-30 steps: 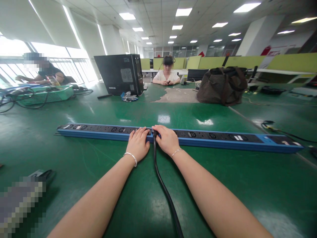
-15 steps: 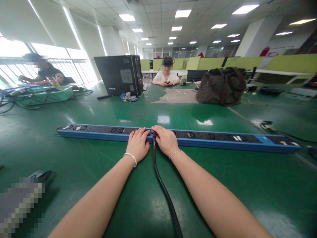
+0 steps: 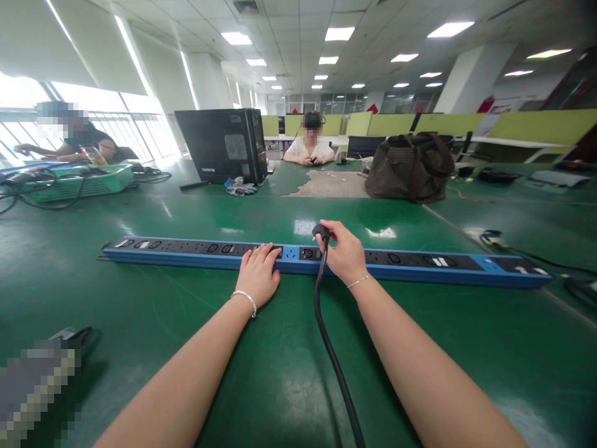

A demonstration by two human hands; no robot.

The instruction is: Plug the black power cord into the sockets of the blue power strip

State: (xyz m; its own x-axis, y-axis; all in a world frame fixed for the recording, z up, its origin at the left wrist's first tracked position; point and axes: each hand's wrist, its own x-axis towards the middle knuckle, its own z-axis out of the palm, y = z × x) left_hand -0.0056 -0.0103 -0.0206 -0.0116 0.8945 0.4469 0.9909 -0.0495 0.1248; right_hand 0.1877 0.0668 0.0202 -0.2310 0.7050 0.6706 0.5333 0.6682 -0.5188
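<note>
A long blue power strip with a row of black sockets lies across the green table. My left hand rests on it just left of the middle, fingers over its top and thumb along the near side. A blue socket shows to the right of that hand. Above the strip, my right hand holds a black plug between thumb and fingers, clear of the sockets. From the plug a thick black cable runs down toward the near edge of the view.
Across the table stand a black computer case, gloves and a brown bag. A green basket with cables is at the left. One person sits opposite, another at far left. Loose cables lie right.
My right hand has moved up and to the right, bringing the plug out of the blue socket, which is now uncovered. My left hand has stayed on the strip.
</note>
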